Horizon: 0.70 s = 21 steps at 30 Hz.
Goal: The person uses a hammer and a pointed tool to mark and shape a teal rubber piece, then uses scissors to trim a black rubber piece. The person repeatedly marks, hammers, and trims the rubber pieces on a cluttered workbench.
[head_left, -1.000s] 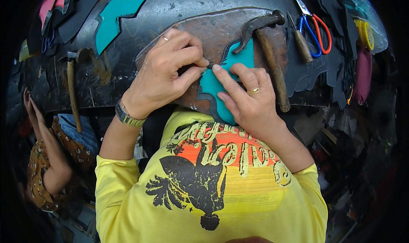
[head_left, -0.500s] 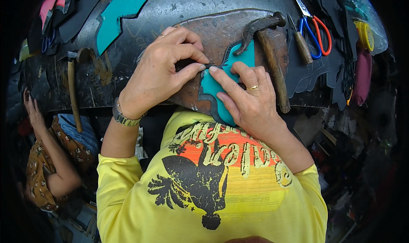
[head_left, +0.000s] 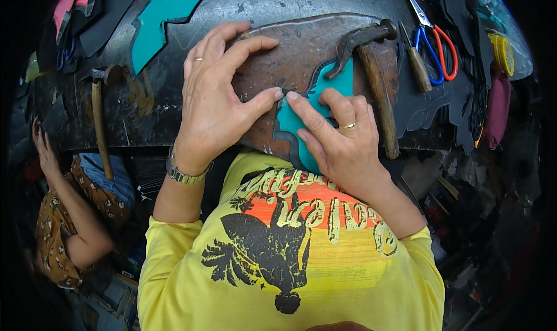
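Observation:
A teal shape-cut sheet piece [head_left: 293,120] with a black edge lies on the brown slab in front of me. My left hand [head_left: 214,90] has its fingers spread over the slab, and its thumb tip presses the piece's left edge. My right hand [head_left: 336,125] rests on the piece, index fingertip down beside that thumb. Its other fingers are curled, and a small dark thing shows under them, too hidden to name. A hammer [head_left: 376,93] lies just beyond, its curved metal head over the piece's far end.
Scissors [head_left: 432,41] with blue and red handles and a wooden-handled awl [head_left: 418,64] lie at the right, near black sheet pieces [head_left: 426,113]. Another teal piece [head_left: 152,29] lies far left, a second hammer [head_left: 100,116] below it. Another person's arm [head_left: 75,215] is at the left.
My left hand has let its pinch on a thin black strip at the edge go; its fingers have spread and its thumb now presses there. The right hand stays nearly in place.

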Available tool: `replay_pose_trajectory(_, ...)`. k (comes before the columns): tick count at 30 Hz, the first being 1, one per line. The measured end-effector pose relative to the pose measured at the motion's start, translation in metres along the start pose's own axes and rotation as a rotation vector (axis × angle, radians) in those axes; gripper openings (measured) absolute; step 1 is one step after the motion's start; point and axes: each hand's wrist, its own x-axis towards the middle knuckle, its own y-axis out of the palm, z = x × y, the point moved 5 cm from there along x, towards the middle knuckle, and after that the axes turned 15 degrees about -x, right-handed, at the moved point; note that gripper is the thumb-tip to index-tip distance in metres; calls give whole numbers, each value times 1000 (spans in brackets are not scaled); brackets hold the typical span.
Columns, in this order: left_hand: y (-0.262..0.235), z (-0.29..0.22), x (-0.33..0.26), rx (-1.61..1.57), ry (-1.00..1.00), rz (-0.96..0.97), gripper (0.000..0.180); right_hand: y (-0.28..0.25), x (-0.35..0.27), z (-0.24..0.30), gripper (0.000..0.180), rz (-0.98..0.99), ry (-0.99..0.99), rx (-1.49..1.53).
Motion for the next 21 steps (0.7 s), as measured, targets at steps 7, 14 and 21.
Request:
replay_pose_trajectory(7,1,-1,2,-4,-11,33,53,-2,4,1,59,72,-6,-14)
replay_pose_trajectory(14,-1,1,2,-24,-9,53,51,-1,3,1,66,31,7,35)
replay_pose_trajectory(21,0,0,3,-29,-4,66,50,1,3,-1,60,42,-56,-21)
